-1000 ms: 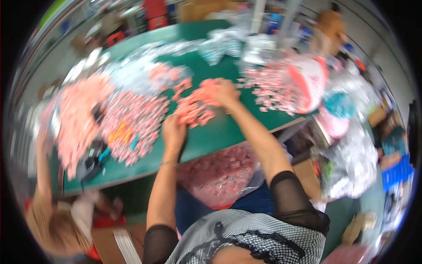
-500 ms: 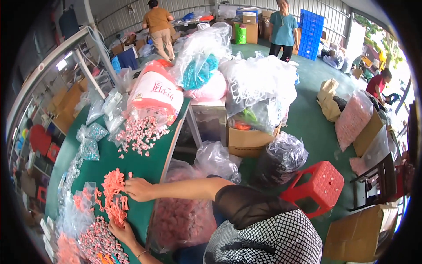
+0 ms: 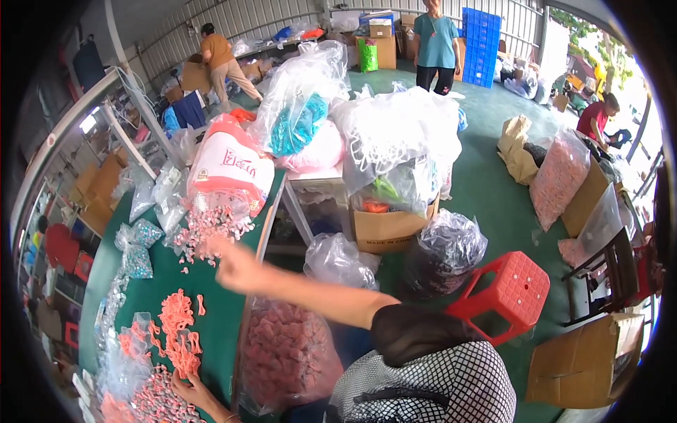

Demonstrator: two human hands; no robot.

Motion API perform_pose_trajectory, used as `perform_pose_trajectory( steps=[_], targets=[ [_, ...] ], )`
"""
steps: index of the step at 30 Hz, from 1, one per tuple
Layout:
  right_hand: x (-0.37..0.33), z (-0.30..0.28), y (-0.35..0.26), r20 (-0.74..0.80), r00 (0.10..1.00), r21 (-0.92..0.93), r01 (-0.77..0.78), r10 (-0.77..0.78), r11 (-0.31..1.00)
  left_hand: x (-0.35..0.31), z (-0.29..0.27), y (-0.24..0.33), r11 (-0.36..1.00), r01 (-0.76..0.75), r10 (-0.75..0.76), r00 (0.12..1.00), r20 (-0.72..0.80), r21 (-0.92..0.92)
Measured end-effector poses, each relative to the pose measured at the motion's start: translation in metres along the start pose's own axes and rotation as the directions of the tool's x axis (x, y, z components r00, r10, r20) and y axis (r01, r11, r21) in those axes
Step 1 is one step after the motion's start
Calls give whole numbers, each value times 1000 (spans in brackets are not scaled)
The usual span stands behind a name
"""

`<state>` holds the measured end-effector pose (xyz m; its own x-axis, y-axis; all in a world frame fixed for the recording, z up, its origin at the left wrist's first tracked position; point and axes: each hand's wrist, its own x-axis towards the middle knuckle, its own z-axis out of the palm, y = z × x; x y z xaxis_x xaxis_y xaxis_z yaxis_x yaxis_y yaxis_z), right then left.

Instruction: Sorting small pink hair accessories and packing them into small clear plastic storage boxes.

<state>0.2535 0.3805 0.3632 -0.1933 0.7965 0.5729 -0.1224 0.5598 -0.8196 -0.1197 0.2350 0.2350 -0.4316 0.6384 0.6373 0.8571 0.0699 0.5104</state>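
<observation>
On the green table (image 3: 211,324) lies a pile of peach, looped, band-like pieces (image 3: 177,314), with a single one (image 3: 201,304) off to its right. My left hand (image 3: 192,391) is at the near end of this pile, fingers curled together; what they pinch is too small to make out. My right hand (image 3: 236,268) is stretched over the table beside a heap of small pink-and-grey pieces (image 3: 215,224), and motion smears its fingers. That heap spills from the mouth of a large red-and-white bag (image 3: 233,166). More small pieces (image 3: 162,398) lie left of my left hand.
Clear bags (image 3: 134,247) line the table's left side. Below its right edge stands a bag of pink pieces (image 3: 289,345). A red stool (image 3: 518,289), a dark bag (image 3: 448,247) and a carton (image 3: 388,229) are to the right. Other people (image 3: 436,46) are farther off.
My right hand has left the peach pile and moved away to the heap by the red-and-white bag. A single peach piece now lies apart. My left hand stays near the pile's near end.
</observation>
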Motion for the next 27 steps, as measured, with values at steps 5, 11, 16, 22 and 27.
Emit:
perform_pose_trajectory(
  steps=[5,11,16,22,27],
  targets=[
    [14,-183,-200,-373,684,269,727,-627,632,4,-3,-32,983,-184,183,981,-57,4],
    [7,-237,-254,-452,611,155,772,-651,617,8,-5,-23,998,-66,66,997,27,8],
    [3,-220,-227,-442,605,175,782,-662,598,6,-9,-14,997,-69,68,997,30,33],
    [-4,-129,-125,-37,995,-96,89,-93,991,10,4,-17,988,-151,151,988,-19,29],
    [-14,9,9,307,910,-36,304,-279,952,1,-13,-12,994,-109,109,992,-58,-5]
  ],
)
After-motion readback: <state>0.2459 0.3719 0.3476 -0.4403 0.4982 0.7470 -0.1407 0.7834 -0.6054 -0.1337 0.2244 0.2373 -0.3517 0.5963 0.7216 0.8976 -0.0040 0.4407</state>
